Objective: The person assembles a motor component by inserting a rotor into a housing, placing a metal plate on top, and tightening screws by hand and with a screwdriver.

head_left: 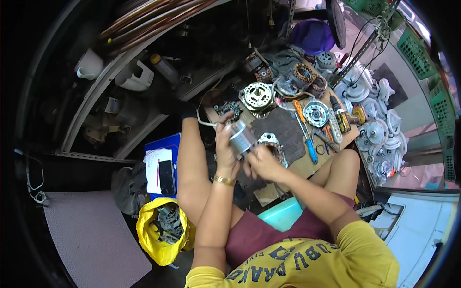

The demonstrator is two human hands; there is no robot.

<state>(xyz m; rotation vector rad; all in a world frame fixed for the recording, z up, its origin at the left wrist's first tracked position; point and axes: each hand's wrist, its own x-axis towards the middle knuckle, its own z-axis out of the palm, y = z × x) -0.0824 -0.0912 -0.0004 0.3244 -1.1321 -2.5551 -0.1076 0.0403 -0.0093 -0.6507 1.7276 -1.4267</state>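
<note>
Silver-coloured metal cylinder (242, 138), one, motion-blurred: held up between the two hands, above the work board (298, 169), presumably so that it can be turned freely. Left hand (224, 144), gold-coloured band (224, 180) at the wrist: partly closed, fingers upright along the cylinder's side, apparently cradling it steady. Right hand (261, 163): curled almost into a fist at the cylinder's lower end; blur hides whether the fingers grip it or a small thing against it, so its hold cannot be told. Dark mat (288, 129), flat on the board, likely sparing the surface. Metal housing (270, 139), partly hidden, just beyond the right hand. Slotted round motor (258, 96), at the mat's far left corner. Orange-handled screwdriver (298, 109), blue-handled tool (312, 152) and drill (341, 115), lying to the right, seemingly for easy reach. Yellow bag (144, 235), mouth wide, holding grey metal pieces, probably kept together. Phone (167, 177), dark, resting on paper over a blue folder (168, 141), beside the left leg.
</note>
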